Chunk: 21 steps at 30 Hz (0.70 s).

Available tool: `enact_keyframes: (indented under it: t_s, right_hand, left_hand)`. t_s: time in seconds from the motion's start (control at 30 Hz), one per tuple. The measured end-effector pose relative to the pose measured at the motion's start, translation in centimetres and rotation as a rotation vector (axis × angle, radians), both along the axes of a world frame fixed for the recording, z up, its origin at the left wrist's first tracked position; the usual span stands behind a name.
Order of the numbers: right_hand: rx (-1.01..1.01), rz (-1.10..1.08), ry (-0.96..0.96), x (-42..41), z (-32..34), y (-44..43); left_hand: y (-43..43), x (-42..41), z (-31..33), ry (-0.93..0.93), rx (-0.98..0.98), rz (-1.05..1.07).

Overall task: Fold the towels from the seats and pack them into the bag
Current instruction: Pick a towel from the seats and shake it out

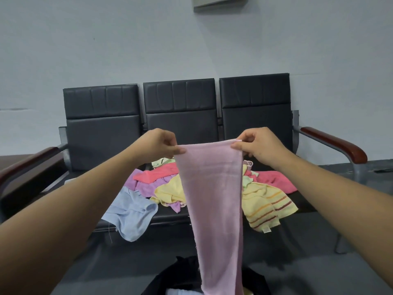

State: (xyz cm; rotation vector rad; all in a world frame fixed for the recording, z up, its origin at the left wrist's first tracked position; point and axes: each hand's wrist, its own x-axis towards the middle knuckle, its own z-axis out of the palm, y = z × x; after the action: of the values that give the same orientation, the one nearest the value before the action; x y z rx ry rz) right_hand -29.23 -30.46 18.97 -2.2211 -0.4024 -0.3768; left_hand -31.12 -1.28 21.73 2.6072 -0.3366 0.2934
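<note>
The left hand [158, 144] and right hand [254, 145], held apart, each pinch a top corner of the pink towel [214, 201], which hangs in front of the seats [180, 120]. Hold that edge taut and level, then bring the corners together squarely.

pink towel [212, 199] hangs long, held by top corners — crumpled towel pile [168, 191] on black seats [102, 141], black bag [178, 271] below.

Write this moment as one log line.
left hand, right hand: pinch pink towel top corners | it hangs | pile on seats | bag below
</note>
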Motion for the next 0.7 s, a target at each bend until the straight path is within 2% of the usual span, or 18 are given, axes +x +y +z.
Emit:
enact_keyframes:
  t_s: [0.13, 0.23, 0.4, 0.53, 0.63, 0.7]
  right_hand:
    - [0.306, 0.006, -0.046, 0.7, 1.2, -0.1]
    - [0.586, 0.128, 0.029, 1.3, 2.6, -0.5]
    - [0.563, 0.166, 0.107, 1.0, 2.9, 0.5]
    - [0.611, 0.385, 0.251, -0.2, 1.6, 2.3]
    - [0.517, 0.499, 0.375, -0.8, 0.6, 4.1]
    - [0.492, 0.505, 0.377, -0.7, 0.2, 4.9]
  left_hand:
    - [-0.2, 0.3, 0.5, -0.080, -0.372, -0.052]
    - [-0.1, 0.4, 1.4, -0.128, -0.634, -0.131]
    - [-0.2, 0.4, 1.4, -0.130, -0.599, -0.078]
    - [-1.8, 0.0, 0.5, -0.062, -0.677, -0.178]
    - [-2.8, 0.0, 0.3, -0.043, -0.688, -0.229]
    - [-3.0, 0.2, -0.1, -0.032, -0.690, -0.216]
